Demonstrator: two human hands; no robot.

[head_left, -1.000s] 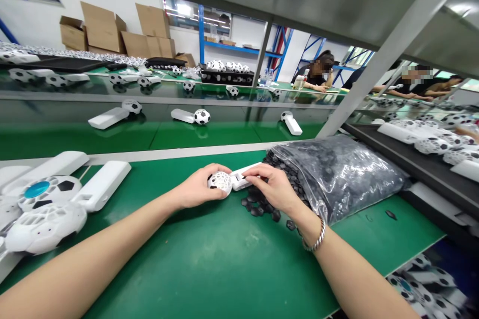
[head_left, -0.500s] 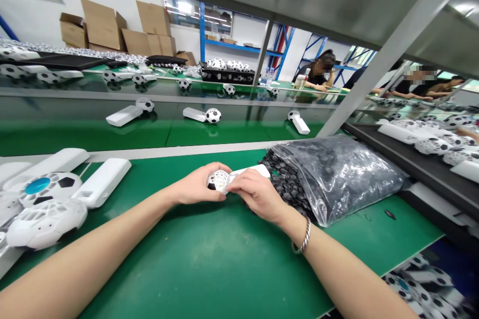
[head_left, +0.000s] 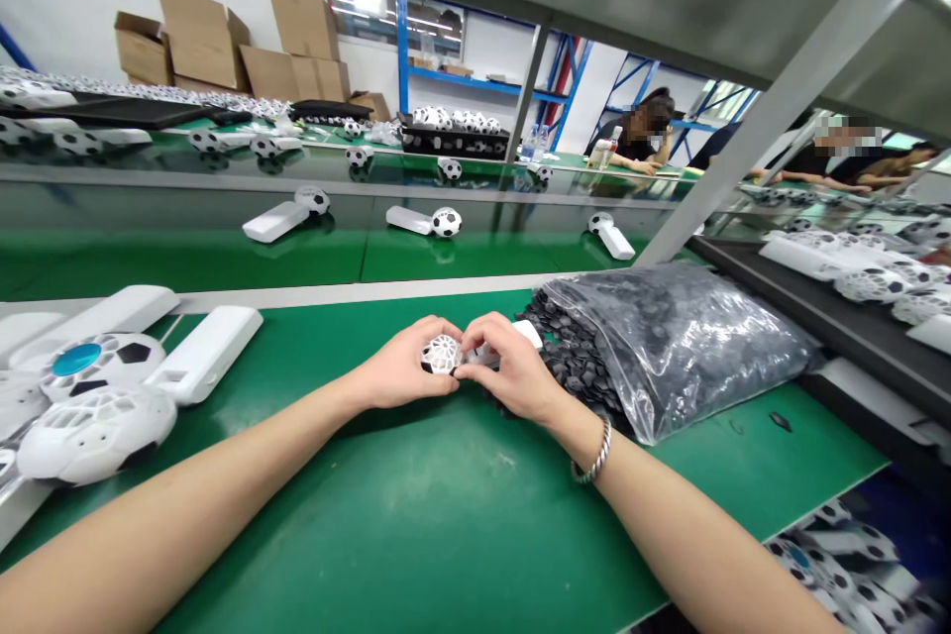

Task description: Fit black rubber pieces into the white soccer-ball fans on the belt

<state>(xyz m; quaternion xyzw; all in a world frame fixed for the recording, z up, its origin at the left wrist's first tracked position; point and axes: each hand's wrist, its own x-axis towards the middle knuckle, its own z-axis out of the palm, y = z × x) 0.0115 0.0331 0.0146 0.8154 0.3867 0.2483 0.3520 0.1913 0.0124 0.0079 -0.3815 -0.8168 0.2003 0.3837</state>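
Note:
A white football-patterned handheld fan (head_left: 443, 355) is held above the green table (head_left: 416, 515), its round openwork head to the left and its white handle to the right. My left hand (head_left: 407, 363) wraps round the head from the left. My right hand (head_left: 512, 367) is closed on the head's right side, thumb and fingers at its edge, and hides most of the handle. Whether a small black piece is between its fingertips cannot be seen. Right beside that hand, small black pieces (head_left: 576, 357) spill from a clear plastic bag (head_left: 690, 347).
More white fans (head_left: 96, 426) lie piled at the left. Behind the table, a conveyor belt (head_left: 327, 258) carries several fans. A slanted metal post (head_left: 743, 119) stands at the right, near a black tray (head_left: 743, 282) of fans. Co-workers (head_left: 639, 134) sit far back.
My right thumb and fingers have shifted onto the edge of the fan's head, arched over the handle. The fans on the conveyor have moved slightly right in view.

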